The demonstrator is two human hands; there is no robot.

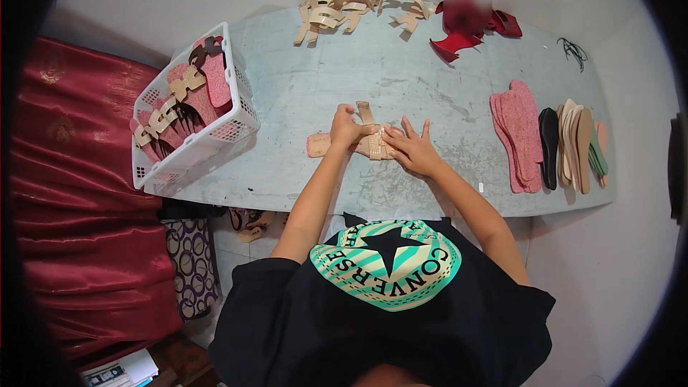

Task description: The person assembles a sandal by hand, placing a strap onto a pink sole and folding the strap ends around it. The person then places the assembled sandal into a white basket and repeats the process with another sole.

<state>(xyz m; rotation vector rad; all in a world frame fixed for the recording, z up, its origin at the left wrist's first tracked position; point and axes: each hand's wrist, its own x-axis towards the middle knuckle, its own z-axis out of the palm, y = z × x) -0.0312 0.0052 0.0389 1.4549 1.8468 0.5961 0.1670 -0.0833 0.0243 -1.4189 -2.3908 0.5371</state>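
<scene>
A pinkish-tan sandal sole (317, 145) lies across the middle of the table, with a beige strap upper (378, 145) over its right part. One strap end sticks up toward the far side of the table. My left hand (346, 129) is closed over the middle of the sandal, its thumb stretched along the strap to the right. On the right end, my right hand (416, 152) lies with its fingers spread, fingertips touching the strap. The sandal's underside and the part beneath my left hand are hidden.
A white plastic basket (240, 125) of pink soles and straps stands left. Beige straps (326, 16) and red pieces (462, 25) lie along the back. Pink soles (517, 136), black soles (548, 147) and tan soles (583, 150) are at right, below a dark cord (573, 54).
</scene>
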